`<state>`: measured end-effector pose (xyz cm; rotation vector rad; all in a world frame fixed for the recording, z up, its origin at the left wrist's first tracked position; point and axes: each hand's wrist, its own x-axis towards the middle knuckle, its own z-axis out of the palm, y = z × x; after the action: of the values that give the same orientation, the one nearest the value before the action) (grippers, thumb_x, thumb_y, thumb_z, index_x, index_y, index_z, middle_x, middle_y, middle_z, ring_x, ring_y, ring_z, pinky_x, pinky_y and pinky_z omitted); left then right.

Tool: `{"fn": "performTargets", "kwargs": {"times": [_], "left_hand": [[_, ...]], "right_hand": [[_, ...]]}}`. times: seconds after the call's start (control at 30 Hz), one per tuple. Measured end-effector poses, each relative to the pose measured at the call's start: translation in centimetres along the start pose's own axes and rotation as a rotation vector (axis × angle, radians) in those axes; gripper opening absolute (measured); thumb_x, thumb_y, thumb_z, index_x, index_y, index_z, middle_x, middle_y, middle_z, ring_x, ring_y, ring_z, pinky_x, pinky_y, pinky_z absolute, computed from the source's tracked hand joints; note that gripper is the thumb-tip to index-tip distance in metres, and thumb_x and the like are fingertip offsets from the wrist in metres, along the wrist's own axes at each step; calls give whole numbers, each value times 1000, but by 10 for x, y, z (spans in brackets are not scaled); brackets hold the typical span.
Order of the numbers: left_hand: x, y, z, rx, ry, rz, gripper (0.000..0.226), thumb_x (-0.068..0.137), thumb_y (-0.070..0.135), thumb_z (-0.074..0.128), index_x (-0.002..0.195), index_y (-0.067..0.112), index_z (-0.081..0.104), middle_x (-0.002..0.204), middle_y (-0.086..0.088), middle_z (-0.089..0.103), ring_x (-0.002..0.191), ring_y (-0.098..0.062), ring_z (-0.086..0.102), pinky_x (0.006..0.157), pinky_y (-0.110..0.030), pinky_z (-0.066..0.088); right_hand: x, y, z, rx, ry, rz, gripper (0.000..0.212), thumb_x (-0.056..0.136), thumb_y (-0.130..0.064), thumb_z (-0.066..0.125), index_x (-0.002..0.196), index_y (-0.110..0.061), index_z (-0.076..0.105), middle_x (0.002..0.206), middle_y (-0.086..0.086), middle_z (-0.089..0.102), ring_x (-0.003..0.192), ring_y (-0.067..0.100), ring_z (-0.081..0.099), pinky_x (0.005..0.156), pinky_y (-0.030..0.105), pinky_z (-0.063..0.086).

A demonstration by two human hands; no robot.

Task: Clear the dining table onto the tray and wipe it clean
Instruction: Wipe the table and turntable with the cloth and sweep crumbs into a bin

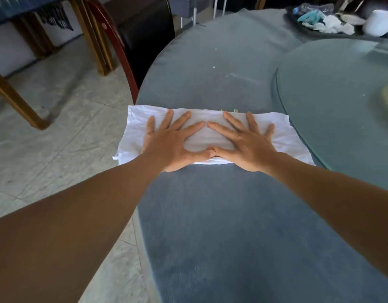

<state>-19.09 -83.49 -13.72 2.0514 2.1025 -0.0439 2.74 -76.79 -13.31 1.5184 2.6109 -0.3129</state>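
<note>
- We press our left hand (173, 145) and right hand (243, 145) flat, fingers spread, gripping nothing, on the white cloth (280, 136) at the table (210, 226) edge.
- The cloth looks soft and light; palm pressure should hold it.
- Crumbs (229, 110) lie just beyond.
- The tray (298, 25) sits far off.

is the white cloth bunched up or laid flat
Laid flat: the white cloth lies spread in a wide band on the table, with the left hand and right hand pressing it, fingers splayed.

Soft, even daylight — no harsh shadows or glare. Wide-angle bending warps the edges. The near table edge (188, 270) and far right corner smear with blur.
</note>
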Motion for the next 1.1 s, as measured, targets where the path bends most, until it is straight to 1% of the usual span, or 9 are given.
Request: {"fn": "performTargets", "kwargs": {"times": [0.17,0.3,0.43,0.53,0.73,0.9,1.1], "left_hand": [[59,-21,-11,10,14,35,100,59,105,4,149,65,-9,167,22,-16,156,-18,-18,123,-60,-6],[112,-37,-23,-3,10,83,96,62,103,13,149,66,-4,168,24,-12,156,-15,-15,123,-58,-6],[167,-52,-32,-20,20,154,94,64,103,16,149,67,-1,168,25,-9,156,-14,-15,123,-57,-7],[210,-66,-40,-47,27,206,95,64,104,15,150,66,1,168,23,-9,156,-14,-15,123,-58,-7],[296,-85,-54,-54,16,286,93,66,102,17,151,65,2,168,23,-9,156,-14,-15,122,-59,-8],[356,-92,-65,-60,12,361,91,68,101,20,150,66,4,168,24,-7,156,-13,-14,123,-58,-9],[420,-93,-74,-34,-7,443,93,66,102,17,150,66,2,168,26,-8,156,-12,-15,123,-56,-9]], "right_hand": [[54,7,-10,9,9,41,74,71,-98,15,140,-81,-6,166,-31,-15,157,32,-17,109,82,-6],[98,12,-19,16,2,100,78,67,-98,9,141,-79,-8,166,-31,-17,157,31,-20,110,82,-7],[140,20,-28,25,-6,164,84,61,-99,3,141,-79,-10,165,-31,-19,156,32,-21,109,82,-7],[176,25,-36,22,-7,211,82,62,-99,3,140,-79,-13,165,-31,-20,157,32,-21,109,83,-6],[245,38,-51,50,3,310,83,61,-100,1,141,-79,-11,166,-31,-18,157,30,-19,110,82,-5],[285,51,-60,77,22,376,78,68,-99,8,141,-79,-8,165,-32,-17,157,30,-20,110,82,-7],[325,68,-68,73,44,456,86,62,-98,2,144,-76,-6,166,-31,-16,157,31,-19,110,82,-8]]}}
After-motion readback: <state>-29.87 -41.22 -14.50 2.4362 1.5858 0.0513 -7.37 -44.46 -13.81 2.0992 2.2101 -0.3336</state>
